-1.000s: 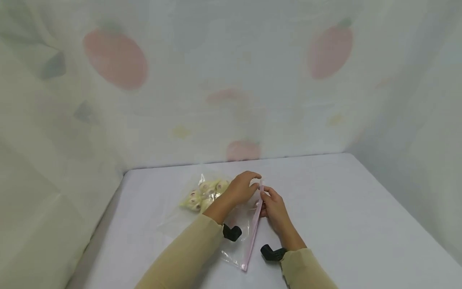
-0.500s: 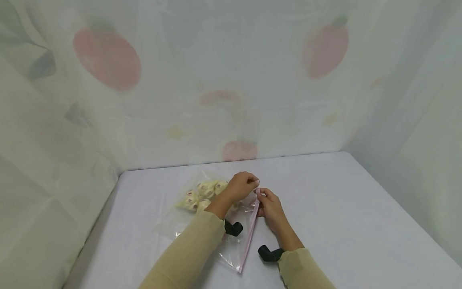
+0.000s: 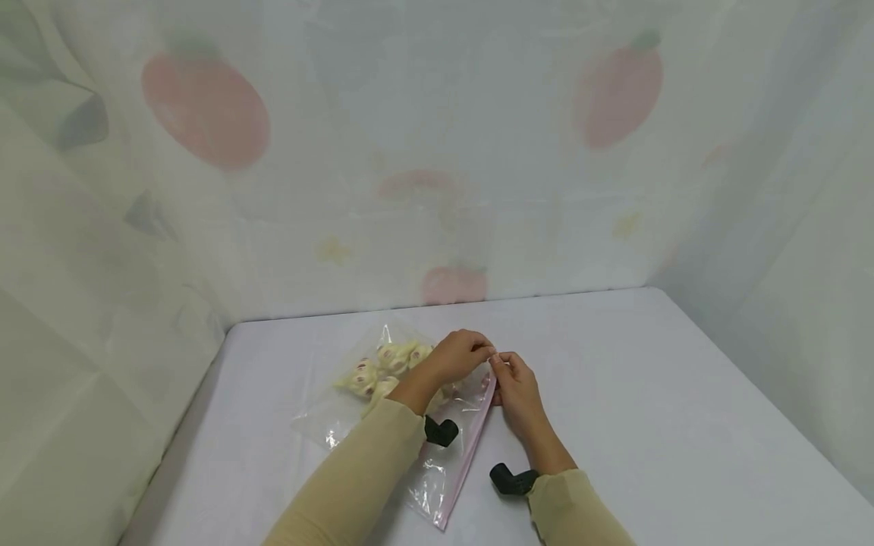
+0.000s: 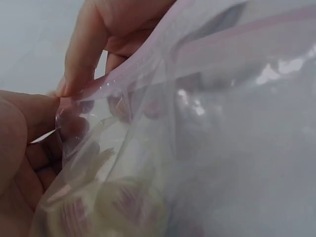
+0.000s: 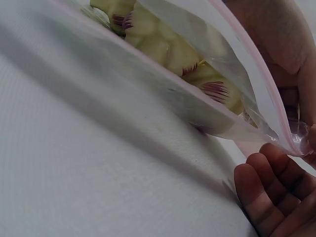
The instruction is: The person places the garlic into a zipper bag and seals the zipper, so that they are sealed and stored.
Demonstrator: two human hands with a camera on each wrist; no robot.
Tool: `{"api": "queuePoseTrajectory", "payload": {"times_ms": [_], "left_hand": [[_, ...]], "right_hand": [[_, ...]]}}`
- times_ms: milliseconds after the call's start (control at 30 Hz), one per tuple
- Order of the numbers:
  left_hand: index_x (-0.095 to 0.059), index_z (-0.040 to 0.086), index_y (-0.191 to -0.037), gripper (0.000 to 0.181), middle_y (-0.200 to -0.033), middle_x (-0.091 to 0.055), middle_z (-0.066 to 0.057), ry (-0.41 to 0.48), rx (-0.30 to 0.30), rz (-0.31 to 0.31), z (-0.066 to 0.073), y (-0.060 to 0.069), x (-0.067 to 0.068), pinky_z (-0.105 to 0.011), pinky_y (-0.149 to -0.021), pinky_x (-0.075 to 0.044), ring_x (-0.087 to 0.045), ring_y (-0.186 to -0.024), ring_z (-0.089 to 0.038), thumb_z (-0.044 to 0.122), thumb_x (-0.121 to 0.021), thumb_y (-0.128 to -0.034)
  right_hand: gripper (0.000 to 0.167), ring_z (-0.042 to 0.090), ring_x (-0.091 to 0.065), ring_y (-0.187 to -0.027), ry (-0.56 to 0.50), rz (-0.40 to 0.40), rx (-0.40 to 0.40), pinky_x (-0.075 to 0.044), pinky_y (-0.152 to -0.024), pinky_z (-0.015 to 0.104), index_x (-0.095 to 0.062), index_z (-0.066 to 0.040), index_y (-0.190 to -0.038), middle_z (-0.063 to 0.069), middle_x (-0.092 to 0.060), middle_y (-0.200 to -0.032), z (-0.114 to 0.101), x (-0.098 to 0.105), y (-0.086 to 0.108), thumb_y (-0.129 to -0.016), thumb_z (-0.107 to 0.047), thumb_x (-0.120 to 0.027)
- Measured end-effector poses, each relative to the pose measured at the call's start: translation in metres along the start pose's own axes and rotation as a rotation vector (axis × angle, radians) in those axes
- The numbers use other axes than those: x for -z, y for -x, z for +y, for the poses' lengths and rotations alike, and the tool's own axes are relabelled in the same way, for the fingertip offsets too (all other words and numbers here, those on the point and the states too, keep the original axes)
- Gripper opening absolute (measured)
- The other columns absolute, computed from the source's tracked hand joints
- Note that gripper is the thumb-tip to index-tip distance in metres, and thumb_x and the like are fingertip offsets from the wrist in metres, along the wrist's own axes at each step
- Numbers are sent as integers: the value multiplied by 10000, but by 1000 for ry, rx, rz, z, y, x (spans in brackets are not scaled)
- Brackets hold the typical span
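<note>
A clear zip bag (image 3: 426, 481) with a pink zip strip (image 3: 471, 447) lies slanted on the table. Inside it are several pale yellow, rounded pieces (image 3: 392, 356) with purple marks; their kind is unclear. At the strip's far end my left hand (image 3: 460, 356) pinches the bag's corner. Right beside it my right hand (image 3: 520, 390) pinches the same corner from the right. In the right wrist view, the pink edges (image 5: 254, 59) of the mouth gape apart and meet at that corner. The left wrist view has the right hand's fingers (image 4: 81, 54) on the strip.
The white table (image 3: 649, 425) stretches out to the right of the bag. Behind it hangs a pale curtain (image 3: 328, 152) with fruit prints, continuing along both sides. A dark device (image 3: 514, 479) sits at the right wrist, another dark device (image 3: 441, 432) at the left.
The left hand's fingers have come down to meet the right hand at the corner. The strip's near end has swung left. The right hand stays almost in place.
</note>
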State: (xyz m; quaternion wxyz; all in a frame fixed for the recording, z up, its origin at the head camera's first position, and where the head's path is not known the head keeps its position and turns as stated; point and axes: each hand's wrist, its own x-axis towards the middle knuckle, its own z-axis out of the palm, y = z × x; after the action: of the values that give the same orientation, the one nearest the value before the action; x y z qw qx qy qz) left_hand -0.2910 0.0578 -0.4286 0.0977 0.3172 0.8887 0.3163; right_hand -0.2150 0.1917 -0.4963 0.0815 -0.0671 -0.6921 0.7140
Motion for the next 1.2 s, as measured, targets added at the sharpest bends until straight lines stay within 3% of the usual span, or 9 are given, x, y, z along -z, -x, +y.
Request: {"api": "queuePoseTrajectory", "payload": {"times_ms": [167,533,667,833,1000,1100,1200], "left_hand": [[-715,202,-942,160,-803,-629,78,-14,12,26,-4,-2,-5,-265,-665,-440,-520,-715,-94,301,-597,-985],[-683,186,-990,167,-907,-638,50,18,77,171,-7,-4,-14,-282,-679,-447,-538,-773,-115,297,-560,-1005],[-673,187,-1002,171,-944,-647,40,28,113,188,-6,-5,-13,-304,-715,-457,-553,-812,-127,303,-546,-1012],[-670,182,-1020,191,-936,-647,33,29,143,224,-7,-7,-13,-331,-736,-464,-566,-829,-140,315,-533,-1016],[-675,185,-1034,195,-946,-654,32,18,152,256,-10,-8,-14,-345,-759,-473,-579,-849,-151,318,-535,-1014],[-678,184,-1062,197,-969,-643,22,1,147,278,-8,-6,-14,-346,-774,-479,-581,-882,-163,318,-545,-1009],[-673,173,-1069,174,-990,-625,-6,-104,83,395,-4,-2,-16,-338,-774,-482,-569,-911,-194,302,-607,-972]], "right_hand": [[299,136,-583,-566,5,28,-26,-528,-503,287,-606,-13,-1073,46,-611,-755,-2,1,0,-995,-301,-581],[219,107,-522,-566,30,13,-56,-478,-497,235,-576,41,-894,8,-525,-644,-6,2,0,-966,-166,-561],[213,128,-489,-457,75,-13,-38,-454,-439,252,-539,43,-807,19,-486,-557,-9,1,3,-948,-112,-503],[234,105,-390,-335,164,-68,-17,-339,-349,238,-492,-4,-689,22,-466,-455,-9,1,5,-906,-84,-459],[246,100,-350,-326,215,-119,-9,-292,-340,238,-500,-2,-667,33,-475,-431,-9,1,6,-892,-95,-465],[254,96,-364,-326,227,-112,-13,-311,-340,238,-501,-6,-671,29,-471,-435,-8,0,8,-905,-104,-480],[258,96,-389,-332,241,-89,-22,-342,-341,239,-510,-32,-692,24,-474,-456,-6,-1,9,-930,-130,-512]]}}
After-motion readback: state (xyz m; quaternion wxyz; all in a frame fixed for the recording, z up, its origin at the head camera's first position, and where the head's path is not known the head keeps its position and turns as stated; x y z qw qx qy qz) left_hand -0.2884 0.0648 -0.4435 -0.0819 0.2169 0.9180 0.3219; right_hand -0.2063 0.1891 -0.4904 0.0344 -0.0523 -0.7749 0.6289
